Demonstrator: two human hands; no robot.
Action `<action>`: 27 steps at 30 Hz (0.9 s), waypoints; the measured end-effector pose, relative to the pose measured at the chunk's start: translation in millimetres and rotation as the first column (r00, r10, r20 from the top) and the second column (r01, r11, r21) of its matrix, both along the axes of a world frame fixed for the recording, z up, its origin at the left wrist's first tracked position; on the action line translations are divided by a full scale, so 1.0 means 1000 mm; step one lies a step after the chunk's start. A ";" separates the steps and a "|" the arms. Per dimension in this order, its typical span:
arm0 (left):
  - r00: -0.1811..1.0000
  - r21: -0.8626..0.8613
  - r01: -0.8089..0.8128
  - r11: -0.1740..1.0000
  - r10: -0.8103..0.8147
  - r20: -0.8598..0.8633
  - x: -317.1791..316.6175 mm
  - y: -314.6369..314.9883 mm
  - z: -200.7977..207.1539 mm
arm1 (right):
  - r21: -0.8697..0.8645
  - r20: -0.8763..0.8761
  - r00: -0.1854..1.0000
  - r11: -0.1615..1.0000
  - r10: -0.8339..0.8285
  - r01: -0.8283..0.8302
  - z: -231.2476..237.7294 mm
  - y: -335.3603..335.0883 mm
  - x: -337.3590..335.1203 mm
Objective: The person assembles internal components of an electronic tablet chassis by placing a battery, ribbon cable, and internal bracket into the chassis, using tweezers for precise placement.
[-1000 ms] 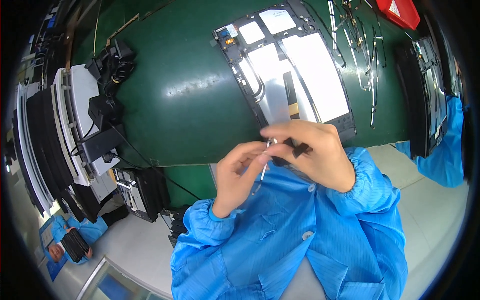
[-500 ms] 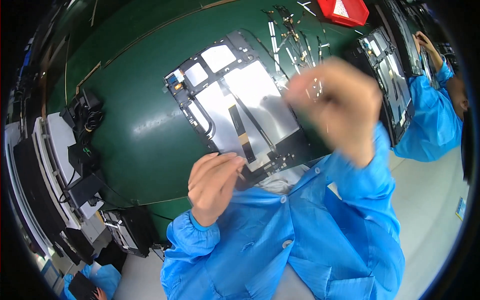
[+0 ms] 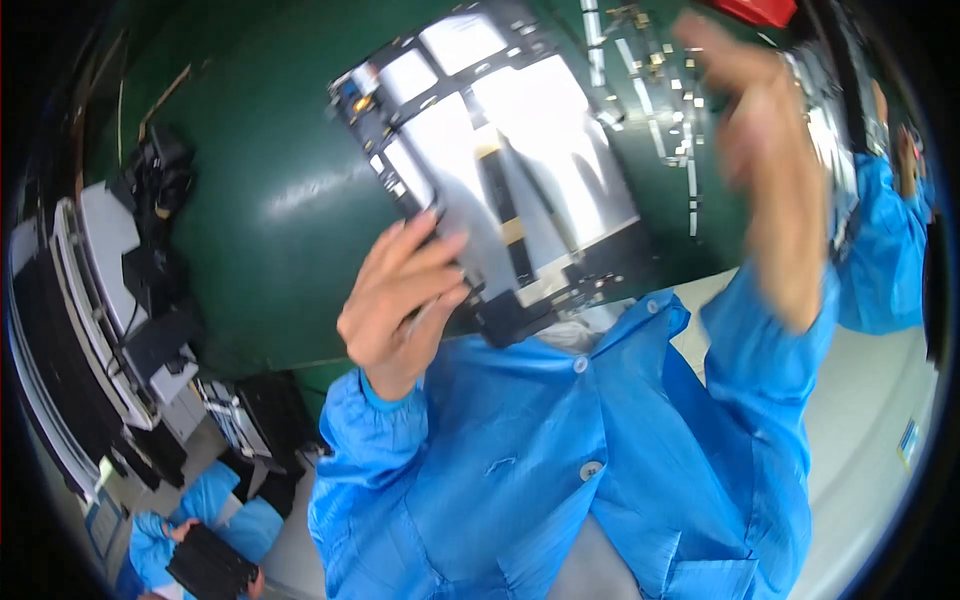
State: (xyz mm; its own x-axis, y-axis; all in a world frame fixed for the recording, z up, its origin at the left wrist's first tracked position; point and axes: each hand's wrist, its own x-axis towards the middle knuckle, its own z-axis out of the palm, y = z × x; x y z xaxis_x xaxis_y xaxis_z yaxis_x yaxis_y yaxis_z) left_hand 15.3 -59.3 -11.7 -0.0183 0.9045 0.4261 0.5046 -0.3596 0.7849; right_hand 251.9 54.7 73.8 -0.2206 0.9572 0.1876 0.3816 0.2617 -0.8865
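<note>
1. The panel (image 3: 500,170) is seen at an angle over the green bench (image 3: 270,250), its lower end near the blue coat (image 3: 500,440).
2. The left hand (image 3: 405,295) is placed at the panel's lower left edge, fingers parted and half bent; whether anything is gripped cannot be told.
3. The right hand (image 3: 765,150) is raised beside the thin strips (image 3: 643,100); it is blurred, so opening and hold cannot be told.
4. A red tray (image 3: 757,10) is partly shown beyond.
</note>
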 end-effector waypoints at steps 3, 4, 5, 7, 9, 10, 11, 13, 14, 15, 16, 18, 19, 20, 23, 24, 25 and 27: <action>0.998 -0.024 0.023 0.999 -0.021 0.057 -0.001 0.019 -0.007 | -0.262 0.064 0.926 0.902 0.371 -0.343 -0.025 -0.052 -0.022; 0.996 -0.015 0.012 1.000 -0.010 0.093 0.000 0.022 -0.008 | -0.294 0.004 0.921 0.880 0.390 -0.372 -0.031 -0.058 -0.026; 0.992 -0.018 0.007 1.000 -0.005 0.125 -0.001 0.024 -0.009 | -0.239 0.034 0.917 0.894 0.396 -0.378 -0.036 -0.060 -0.029; 0.987 -0.033 -0.013 0.999 0.018 0.158 0.001 0.027 -0.012 | -0.195 0.060 0.908 0.897 0.414 -0.396 -0.044 -0.061 -0.031; 0.976 -0.006 0.008 1.000 -0.006 0.216 0.000 0.028 -0.014 | -0.018 0.082 0.929 0.932 0.362 -0.361 -0.050 -0.060 -0.036; 0.976 -0.011 -0.001 1.000 0.003 0.217 0.000 0.028 -0.015 | -0.024 0.081 0.926 0.929 0.370 -0.369 -0.055 -0.058 -0.039; 0.978 -0.004 0.005 1.000 -0.004 0.208 -0.001 0.028 -0.015 | 0.069 0.109 0.908 0.909 0.404 -0.412 -0.063 -0.057 -0.041; 0.979 0.010 0.009 1.000 -0.011 0.201 -0.001 0.028 -0.016 | 0.166 0.144 0.889 0.875 0.434 -0.455 -0.072 -0.058 -0.043; 0.978 0.008 0.008 1.000 -0.010 0.206 -0.001 0.027 -0.016 | 0.202 0.187 0.887 0.868 0.421 -0.454 -0.074 -0.060 -0.043; 0.977 0.001 0.005 1.000 -0.005 0.211 -0.002 0.027 -0.016 | 0.235 0.227 0.884 0.858 0.408 -0.457 -0.075 -0.062 -0.044; 0.977 0.000 0.000 1.000 0.000 0.212 -0.002 0.027 -0.016 | 0.268 0.266 0.880 0.847 0.393 -0.459 -0.075 -0.063 -0.045; 0.977 0.004 0.001 1.000 -0.002 0.213 -0.003 0.026 -0.017 | 0.254 0.296 0.867 0.841 0.402 -0.477 -0.074 -0.063 -0.045; 0.977 0.004 -0.003 1.000 0.002 0.213 -0.002 0.026 -0.018 | 0.241 0.324 0.854 0.838 0.406 -0.490 -0.074 -0.063 -0.045; 0.978 0.005 0.006 1.000 -0.007 0.207 -0.002 0.026 -0.019 | 0.242 0.325 0.853 0.836 0.409 -0.493 -0.074 -0.063 -0.045; 0.981 0.009 0.011 1.000 -0.013 0.195 -0.002 0.027 -0.019 | 0.220 0.358 0.842 0.840 0.404 -0.497 -0.073 -0.064 -0.045; 0.981 0.009 0.015 1.000 -0.016 0.193 -0.002 0.027 -0.019 | 0.231 0.369 0.841 0.838 0.395 -0.495 -0.074 -0.065 -0.044; 0.981 0.012 0.014 1.000 -0.016 0.196 -0.002 0.027 -0.019 | 0.242 0.380 0.841 0.836 0.386 -0.493 -0.075 -0.065 -0.044; 0.983 0.007 0.009 1.000 -0.010 0.186 -0.001 0.028 -0.018 | 0.251 0.388 0.838 0.831 0.384 -0.496 -0.075 -0.065 -0.045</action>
